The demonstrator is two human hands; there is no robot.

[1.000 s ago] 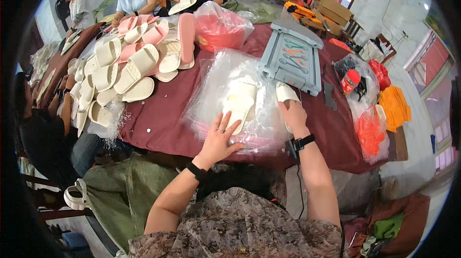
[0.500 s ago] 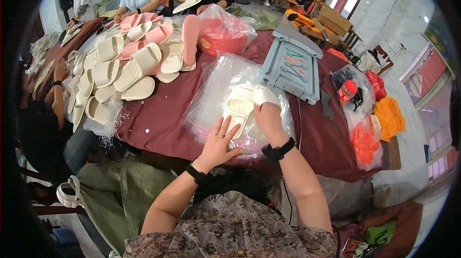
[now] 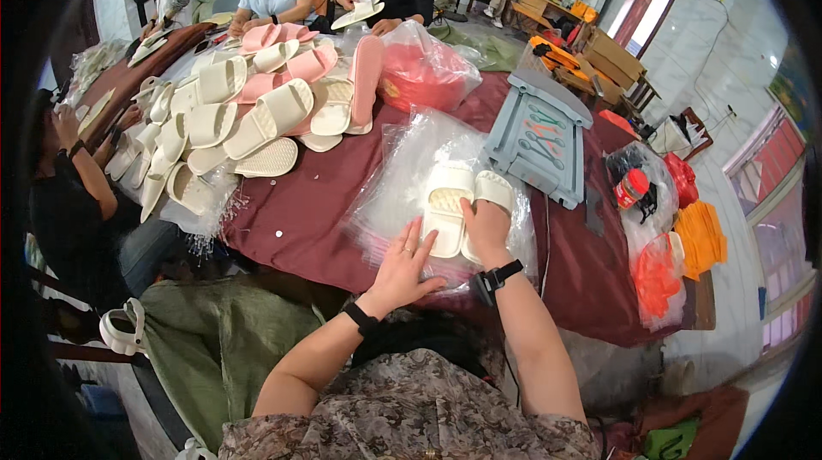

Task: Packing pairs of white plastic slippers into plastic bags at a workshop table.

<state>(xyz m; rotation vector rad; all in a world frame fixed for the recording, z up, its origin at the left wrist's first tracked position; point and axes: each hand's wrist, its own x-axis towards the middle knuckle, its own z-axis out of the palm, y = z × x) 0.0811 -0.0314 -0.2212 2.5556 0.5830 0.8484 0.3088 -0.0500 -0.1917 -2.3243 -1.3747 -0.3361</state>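
Note:
Two cream slide slippers lie side by side on a stack of clear plastic bags. My right hand is closed on the right slipper, just below its strap; some of its fingers are hidden. My left hand rests open with fingers spread. Its fingertips are by the heel end of the left slipper, and the palm lies over the near edge of the bags. I cannot tell whether the fingertips touch the slipper.
A pile of cream and pink slippers covers the table's left side. Behind the bags stands a clear bag with red contents. A grey plastic stand lies to the right, near a red-lidded jar. Co-workers sit across the table and at left.
My right hand has brought the right slipper down alongside the left one, now nearly parallel to it. My left hand stays spread by the left slipper. The whole view has shifted slightly.

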